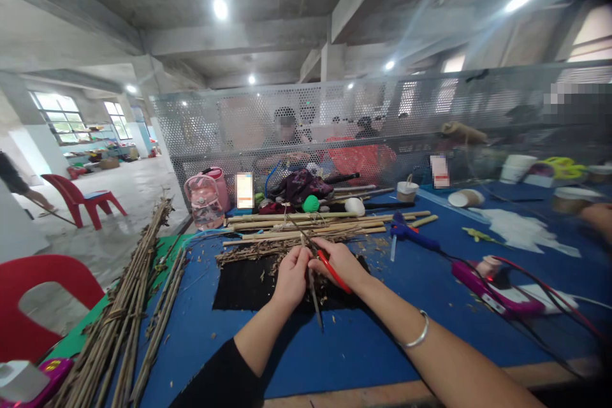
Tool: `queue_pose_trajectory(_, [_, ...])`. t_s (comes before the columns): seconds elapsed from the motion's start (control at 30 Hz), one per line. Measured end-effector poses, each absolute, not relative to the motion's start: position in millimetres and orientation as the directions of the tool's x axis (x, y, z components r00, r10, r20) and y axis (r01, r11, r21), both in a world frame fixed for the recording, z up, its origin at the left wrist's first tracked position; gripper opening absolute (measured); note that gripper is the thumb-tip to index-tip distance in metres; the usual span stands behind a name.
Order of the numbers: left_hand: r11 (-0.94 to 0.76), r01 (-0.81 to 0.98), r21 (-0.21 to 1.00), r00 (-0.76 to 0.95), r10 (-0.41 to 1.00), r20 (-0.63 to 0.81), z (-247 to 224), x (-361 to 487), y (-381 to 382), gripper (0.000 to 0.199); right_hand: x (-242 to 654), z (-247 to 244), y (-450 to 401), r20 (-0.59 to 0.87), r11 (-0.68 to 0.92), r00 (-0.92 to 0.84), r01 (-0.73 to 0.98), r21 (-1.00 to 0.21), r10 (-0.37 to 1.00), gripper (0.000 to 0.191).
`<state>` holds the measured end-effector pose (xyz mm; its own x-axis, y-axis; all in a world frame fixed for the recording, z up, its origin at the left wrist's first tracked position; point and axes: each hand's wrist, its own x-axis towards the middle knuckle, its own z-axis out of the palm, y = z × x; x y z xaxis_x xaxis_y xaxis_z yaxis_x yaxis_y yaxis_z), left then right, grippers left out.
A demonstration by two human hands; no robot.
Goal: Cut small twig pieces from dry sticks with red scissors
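My left hand (291, 275) is closed round a thin brown stick (315, 303), whose lower end points down toward me. Beside it, my right hand (338, 262) is closed on red-handled scissors (335, 273), with the blades pointing up and left near the stick's upper part. Both hands nearly touch above a black cloth (239, 287) that has brown scraps on it. Just beyond the hands lie dry brown twigs (248, 252) and several pale bamboo sticks (268, 222). Whether the blades touch the stick cannot be told.
Bundled long stems (127, 306) lie at the left. A blue glue gun (414, 234) and a purple power strip (497, 293) with cables sit right. Yarn balls (310, 204), a pink bag (208, 197) and a perforated metal screen (229, 134) stand behind. Another person's hand (600, 220) shows at the right edge.
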<state>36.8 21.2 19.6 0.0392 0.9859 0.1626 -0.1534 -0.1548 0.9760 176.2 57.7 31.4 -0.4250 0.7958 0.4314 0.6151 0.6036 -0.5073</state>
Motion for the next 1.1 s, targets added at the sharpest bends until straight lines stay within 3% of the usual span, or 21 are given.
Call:
queue_pose_trajectory(0.43, [-0.177, -0.133, 0.975, -0.05, 0.984, 0.171, 17, 35, 24, 0.038, 173, 29, 58, 0.437, 0.598, -0.414, 0.458, -0.658, 0.798, 0.061])
queue_pose_trajectory(0.67, [-0.272, -0.046, 0.961, -0.057, 0.961, 0.27, 17, 33, 25, 0.037, 170, 29, 54, 0.45, 0.644, -0.462, 0.515, -0.566, 0.765, 0.072])
queue_pose_trajectory(0.83, [-0.262, -0.005, 0.965, -0.063, 0.963, 0.262, 12, 32, 28, 0.038, 168, 29, 50, 0.442, 0.63, -0.452, 0.606, -0.486, 0.775, 0.081])
queue_pose_trajectory(1.1, [-0.254, -0.044, 0.966, -0.054, 0.966, 0.251, 15, 35, 26, 0.038, 165, 23, 53, 0.465, 0.652, -0.457, 0.552, -0.52, 0.758, 0.075])
